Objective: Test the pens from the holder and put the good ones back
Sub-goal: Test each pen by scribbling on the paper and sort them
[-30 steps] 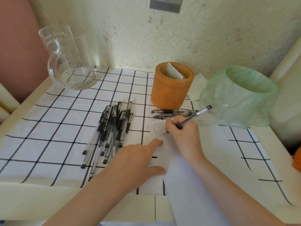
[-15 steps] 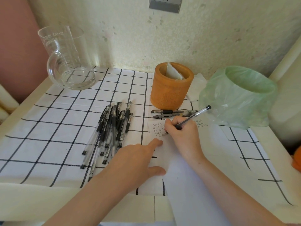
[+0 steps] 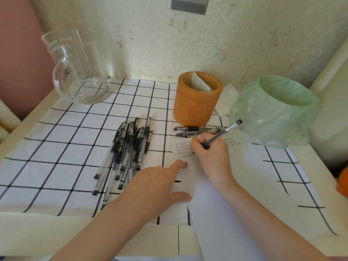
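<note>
Pen (image 3: 222, 133) pinched in curled fingers of right hand (image 3: 211, 153), slanted up toward the right, point down on paper (image 3: 216, 213); tip itself hidden behind knuckles. Left hand (image 3: 156, 187) flat on paper edge, fingers straight, thumb spread out; hides near ends of some of pen pile (image 3: 128, 153) on checked cloth (image 3: 56, 147). Loose pens (image 3: 197, 129) lying just in front of orange holder (image 3: 197, 98), right ends behind the right hand. Folded slip (image 3: 199, 83) inside holder; rest of inside not visible. Test marks (image 3: 182, 149) too small to read.
</note>
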A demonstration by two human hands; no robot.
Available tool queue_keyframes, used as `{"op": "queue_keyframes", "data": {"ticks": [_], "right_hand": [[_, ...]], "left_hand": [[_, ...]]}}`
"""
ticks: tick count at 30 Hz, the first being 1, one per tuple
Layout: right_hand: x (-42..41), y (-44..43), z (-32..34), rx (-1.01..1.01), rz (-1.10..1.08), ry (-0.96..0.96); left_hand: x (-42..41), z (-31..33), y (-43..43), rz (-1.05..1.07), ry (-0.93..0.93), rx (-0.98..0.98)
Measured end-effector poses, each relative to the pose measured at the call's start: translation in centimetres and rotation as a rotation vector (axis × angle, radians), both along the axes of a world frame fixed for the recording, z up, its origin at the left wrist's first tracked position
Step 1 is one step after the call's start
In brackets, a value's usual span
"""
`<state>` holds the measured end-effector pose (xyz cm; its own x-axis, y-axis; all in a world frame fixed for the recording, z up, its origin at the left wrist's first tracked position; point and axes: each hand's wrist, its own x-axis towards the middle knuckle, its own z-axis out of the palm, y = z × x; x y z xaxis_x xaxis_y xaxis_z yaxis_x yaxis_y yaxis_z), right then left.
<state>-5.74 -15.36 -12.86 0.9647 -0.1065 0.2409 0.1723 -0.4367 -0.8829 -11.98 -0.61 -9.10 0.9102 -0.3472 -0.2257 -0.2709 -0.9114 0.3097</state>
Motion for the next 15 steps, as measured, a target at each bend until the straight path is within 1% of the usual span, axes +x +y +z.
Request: {"op": "queue_keyframes", "data": {"ticks": [4,6,8,10,12,15], "right_hand": [[-0.1,0.0,0.1,0.004,0.001,0.022],[-0.2,0.0,0.7,0.095,-0.010,0.075],[-0.4,0.0,1.9,0.290,-0.023,0.142],[-0.8,-0.5,3.2,0.463,-0.007,0.215],[-1.5,-1.0,4.4,0.578,0.045,0.277],[-2.2,-1.7,5.5,0.721,0.113,0.349]], "left_hand": [[-0.1,0.1,0.1,-0.008,0.017,0.011],[0.0,0.2,0.1,-0.003,0.053,-0.027],[0.1,0.3,0.2,0.051,0.113,-0.171],[0.2,0.5,0.3,0.145,0.147,-0.405],[0.5,0.8,0.5,0.227,0.186,-0.623],[1.0,1.1,0.6,0.248,0.167,-0.811]]}}
